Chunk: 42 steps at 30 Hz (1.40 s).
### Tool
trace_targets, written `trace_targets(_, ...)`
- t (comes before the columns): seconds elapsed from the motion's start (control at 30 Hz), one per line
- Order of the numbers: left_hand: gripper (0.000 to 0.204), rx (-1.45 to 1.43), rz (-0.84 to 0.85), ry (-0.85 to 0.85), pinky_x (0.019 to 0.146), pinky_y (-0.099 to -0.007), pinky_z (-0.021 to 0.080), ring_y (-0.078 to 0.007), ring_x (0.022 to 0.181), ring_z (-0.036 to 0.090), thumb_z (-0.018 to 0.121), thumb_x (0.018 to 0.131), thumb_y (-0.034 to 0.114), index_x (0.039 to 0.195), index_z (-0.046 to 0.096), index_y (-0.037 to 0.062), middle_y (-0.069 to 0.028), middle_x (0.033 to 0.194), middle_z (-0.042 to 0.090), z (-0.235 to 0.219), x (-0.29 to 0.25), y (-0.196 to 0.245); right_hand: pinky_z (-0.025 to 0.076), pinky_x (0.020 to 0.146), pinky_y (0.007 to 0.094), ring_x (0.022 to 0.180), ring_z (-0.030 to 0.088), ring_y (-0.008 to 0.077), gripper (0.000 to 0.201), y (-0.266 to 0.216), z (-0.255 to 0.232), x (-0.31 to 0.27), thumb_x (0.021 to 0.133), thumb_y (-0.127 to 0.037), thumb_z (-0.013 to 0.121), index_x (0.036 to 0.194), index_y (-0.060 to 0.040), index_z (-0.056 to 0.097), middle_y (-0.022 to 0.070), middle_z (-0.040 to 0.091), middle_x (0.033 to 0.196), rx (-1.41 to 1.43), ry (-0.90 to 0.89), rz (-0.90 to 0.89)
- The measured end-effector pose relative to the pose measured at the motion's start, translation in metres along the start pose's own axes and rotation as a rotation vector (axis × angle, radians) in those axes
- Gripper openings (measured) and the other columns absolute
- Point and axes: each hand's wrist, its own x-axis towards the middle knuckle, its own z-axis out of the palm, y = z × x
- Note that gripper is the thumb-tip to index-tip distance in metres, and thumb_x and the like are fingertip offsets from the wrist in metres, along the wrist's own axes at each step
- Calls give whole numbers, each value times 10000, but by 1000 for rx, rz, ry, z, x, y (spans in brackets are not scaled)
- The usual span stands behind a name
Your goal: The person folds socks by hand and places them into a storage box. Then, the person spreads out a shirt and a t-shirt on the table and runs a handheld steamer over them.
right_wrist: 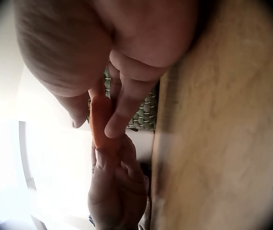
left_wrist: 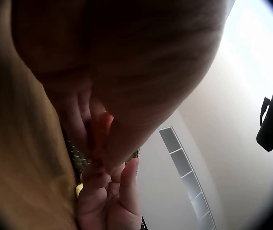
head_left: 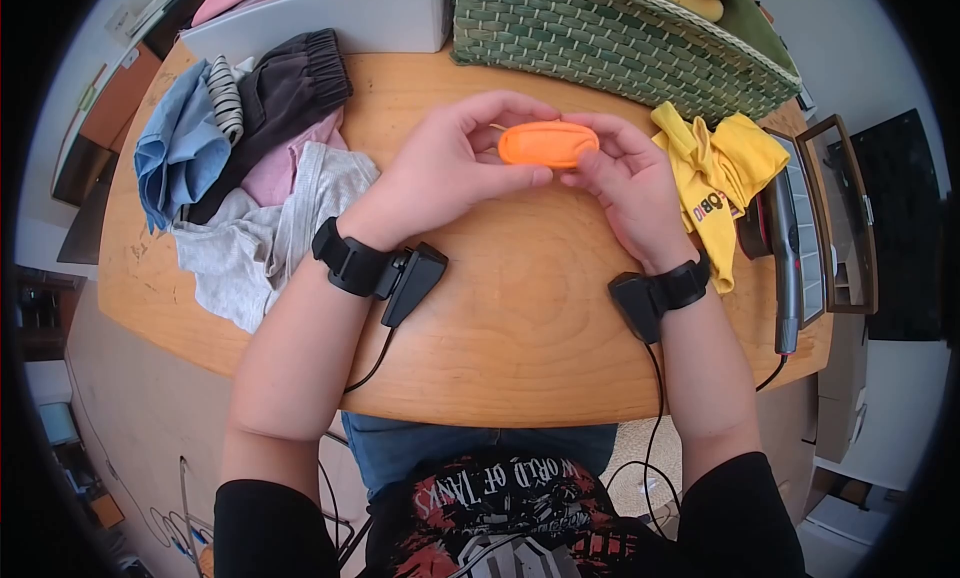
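Note:
A small orange folded bundle (head_left: 548,145), rounded and oblong, is held above the table between both hands. The left hand (head_left: 450,163) grips its left end, with the thumb along the lower edge and fingers behind. At the right end, the right hand (head_left: 637,185) pinches it with thumb and fingers. In the left wrist view the orange piece (left_wrist: 102,127) is mostly hidden by the left hand (left_wrist: 127,72). The right wrist view shows the orange side (right_wrist: 100,120) between the fingers of both hands.
Blue, black, pink and grey clothes (head_left: 325,193) lie at the table's left. A yellow garment (head_left: 735,163) lies at the right, beside a dark handled appliance (head_left: 788,268). Behind stand a white bin (head_left: 340,23) and a green woven basket (head_left: 600,43).

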Motion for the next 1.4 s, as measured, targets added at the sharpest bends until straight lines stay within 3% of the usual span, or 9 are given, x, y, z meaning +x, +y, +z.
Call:
trace_targets(0.13, 451, -86, -56, 6, 991, -275, 519, -131, 1132, 647, 740, 912, 26, 1333, 581, -10, -69, 1244, 676, -6, 0, -4, 590, 860, 283, 1099, 661, 157, 398, 2, 4, 1, 938, -8, 695, 1315, 15, 567, 106, 660, 1257, -121, -26, -111)
trace_targets(0.2, 425, -68, -175, -3, 969, -270, 520, -122, 1110, 650, 749, 916, 56, 1308, 595, -1, -62, 1233, 676, -3, -2, -3, 584, 829, 269, 1061, 665, 143, 386, -1, -1, -1, 924, 16, 701, 1286, 13, 567, 99, 668, 1230, -32, 38, 107)
trace_targets(0.37, 360, -21, -193, -36, 880, -238, 530, -80, 1001, 650, 776, 909, 105, 1233, 649, 14, -35, 1136, 702, -6, -1, -5, 555, 762, 226, 917, 671, 91, 309, -5, 0, 0, 922, 6, 710, 1210, 0, 601, 50, 699, 1083, -110, 0, 147)
trace_targets(0.57, 291, -111, -200, -71, 892, -244, 531, -90, 1015, 657, 731, 934, 48, 1205, 635, 1, -38, 1121, 693, -11, 2, -12, 535, 827, 203, 946, 663, 70, 250, -4, 0, 2, 941, -4, 691, 1181, 16, 623, 46, 699, 1079, -98, -48, 87)
trace_targets(0.63, 289, -80, -232, -87, 896, -246, 531, -94, 1026, 657, 725, 937, 43, 1206, 629, -6, -43, 1122, 690, -14, 3, -11, 524, 734, 181, 841, 649, 47, 236, -11, -1, 4, 964, -20, 661, 1196, 8, 631, 17, 689, 1000, -103, -11, 152)
trace_targets(0.77, 259, -127, -360, 77, 906, -232, 511, -85, 1020, 659, 709, 960, 84, 1199, 640, 12, -32, 1109, 706, -25, -2, 23, 420, 532, 166, 610, 531, 17, 184, -15, -3, 8, 1013, -99, 606, 1167, -19, 668, -25, 602, 799, -119, 63, 274)
trace_targets(1.0, 318, -331, -282, 312, 885, -265, 543, -162, 1027, 689, 534, 1072, 265, 1265, 564, 14, -149, 1203, 687, -92, -19, 115, 458, 550, 191, 616, 556, 38, 170, -15, -3, 8, 1009, -78, 598, 1141, -6, 678, -4, 623, 801, -138, 44, 289)
trace_targets(1.23, 336, 295, -147, 423, 899, -225, 505, -103, 936, 630, 630, 1015, 305, 1113, 644, -15, -38, 1012, 666, -165, 89, 137, 468, 561, 187, 635, 571, 40, 160, -16, -2, 6, 1000, -73, 609, 1121, -2, 686, -1, 642, 799, -167, 52, 318)
trace_targets(1.4, 406, 468, -244, 478, 751, -245, 526, -98, 810, 641, 734, 924, 371, 1060, 679, -8, -35, 957, 691, -192, 186, 89, 467, 577, 188, 642, 570, 42, 164, -16, -4, 3, 998, -71, 621, 1138, -5, 676, -1, 643, 802, -156, 35, 314)
